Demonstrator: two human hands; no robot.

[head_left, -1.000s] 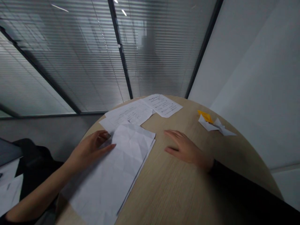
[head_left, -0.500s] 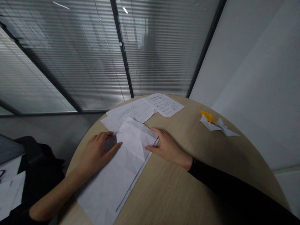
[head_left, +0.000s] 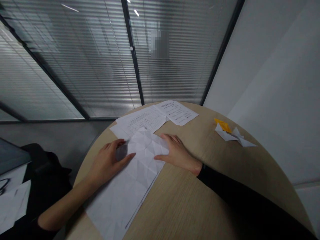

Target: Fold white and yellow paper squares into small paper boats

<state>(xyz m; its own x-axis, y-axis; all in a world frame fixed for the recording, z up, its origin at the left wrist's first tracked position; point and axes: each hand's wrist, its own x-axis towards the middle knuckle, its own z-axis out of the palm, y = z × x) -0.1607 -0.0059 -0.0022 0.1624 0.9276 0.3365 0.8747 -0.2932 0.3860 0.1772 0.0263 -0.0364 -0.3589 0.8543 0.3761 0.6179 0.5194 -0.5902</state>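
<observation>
A creased white sheet of paper point(head_left: 135, 173) lies on a round wooden table point(head_left: 212, 173), on top of another sheet. My left hand point(head_left: 110, 161) rests flat on the sheet's left edge, fingers stretched out. My right hand point(head_left: 176, 153) lies flat on the sheet's upper right corner, fingers apart, pressing it down. Neither hand grips anything.
Two printed sheets point(head_left: 160, 116) lie at the table's far edge. A yellow folded paper point(head_left: 222, 125) and white folded paper pieces point(head_left: 236, 136) sit at the right. Glass partitions with blinds stand behind. A dark bag point(head_left: 42, 173) and papers sit low at the left.
My right hand moved left from the bare table onto the creased sheet's right corner and flattened it. My left hand stayed on the sheet's left edge.
</observation>
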